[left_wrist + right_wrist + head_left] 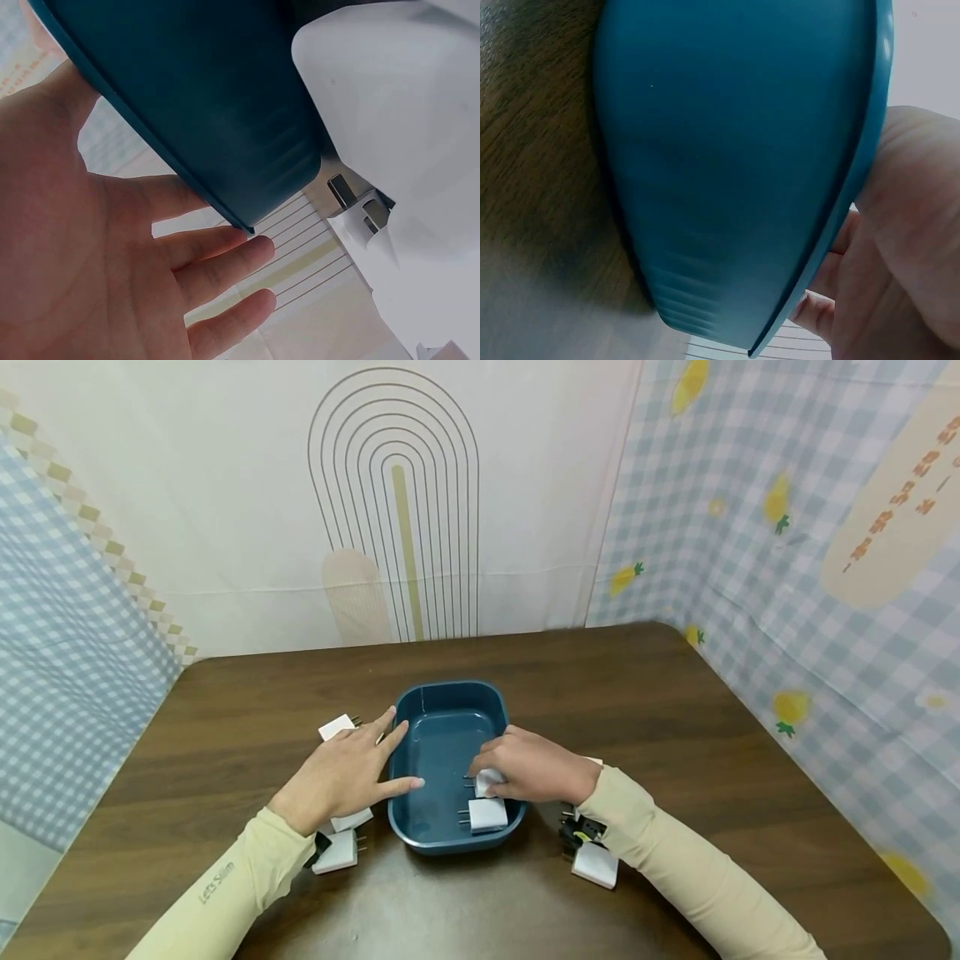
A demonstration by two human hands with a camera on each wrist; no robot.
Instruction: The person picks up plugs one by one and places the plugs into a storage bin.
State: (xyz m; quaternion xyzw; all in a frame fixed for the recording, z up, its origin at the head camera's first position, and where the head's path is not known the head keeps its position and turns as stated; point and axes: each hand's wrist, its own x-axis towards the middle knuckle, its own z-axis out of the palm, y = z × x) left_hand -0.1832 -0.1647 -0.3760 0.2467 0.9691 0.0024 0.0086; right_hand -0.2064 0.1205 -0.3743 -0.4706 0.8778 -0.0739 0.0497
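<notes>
A dark blue plastic tub (442, 739) stands on the table. My right hand (534, 766) reaches over its right rim and pinches a white wall charger (487, 782) with two prongs pointing left. Just in front of it, a second white charger (488, 816) lies on the tub floor. My left hand (347, 774) is spread at the left rim, thumb over the inside and fingers along the edge. In the left wrist view, those straight fingers (214, 255) touch the tub's rim. The right wrist view has the tub's outer wall (727, 165) in front, hiding the held charger.
Left of the tub lie more white chargers: one at the back (336, 727), others near my left wrist (336, 853). On the right, another charger (596, 865) lies beside my right wrist, others partly hidden by the arm. The wooden table (600, 693) meets hanging cloth (247, 527) behind.
</notes>
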